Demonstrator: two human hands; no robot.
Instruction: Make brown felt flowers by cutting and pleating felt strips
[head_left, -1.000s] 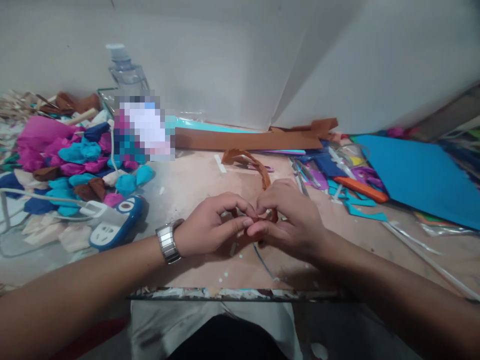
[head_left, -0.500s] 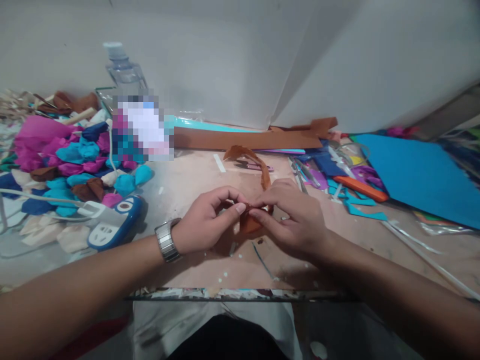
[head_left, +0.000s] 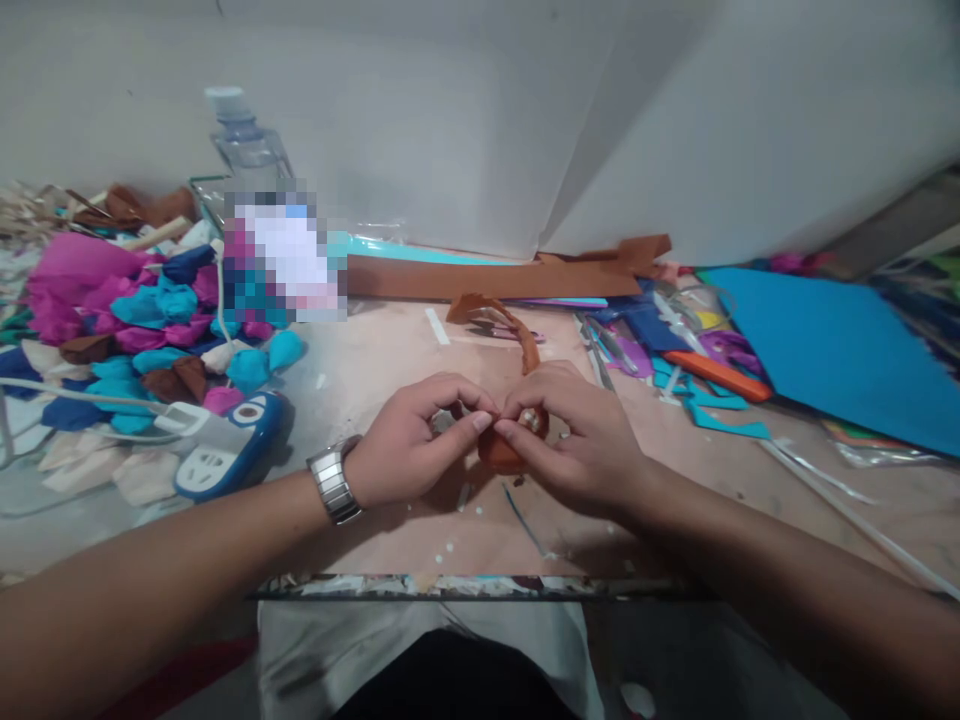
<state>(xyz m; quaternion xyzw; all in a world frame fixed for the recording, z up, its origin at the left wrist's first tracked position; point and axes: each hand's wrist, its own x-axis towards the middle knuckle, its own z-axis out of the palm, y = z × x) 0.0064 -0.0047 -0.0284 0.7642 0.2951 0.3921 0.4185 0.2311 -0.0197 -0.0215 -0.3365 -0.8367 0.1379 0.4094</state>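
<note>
My left hand (head_left: 412,440) and my right hand (head_left: 589,435) meet over the middle of the table, thumbs and forefingers pinched close together. Between them is a brown crepe paper piece (head_left: 501,456), rounded at the bottom, with its pinched edge mostly hidden by the fingertips. Something pale shows through near the right fingers. A curled brown strip (head_left: 528,348) rises from behind the right hand and arches toward the back left. Under that arch lie small snips (head_left: 502,333), partly covered. A metal-band watch (head_left: 334,482) is on my left wrist.
At left are a heap of coloured crepe paper bundles (head_left: 157,300), a blue-and-white power socket (head_left: 232,445) and a bottle (head_left: 247,140). A long brown paper strip (head_left: 480,280) lies at the back. An orange cutter (head_left: 716,374) and blue sheet (head_left: 832,350) lie right.
My right hand has shifted slightly left, its fingers more arched, showing more of the brown piece and the pale bit inside. My left hand stays nearly still.
</note>
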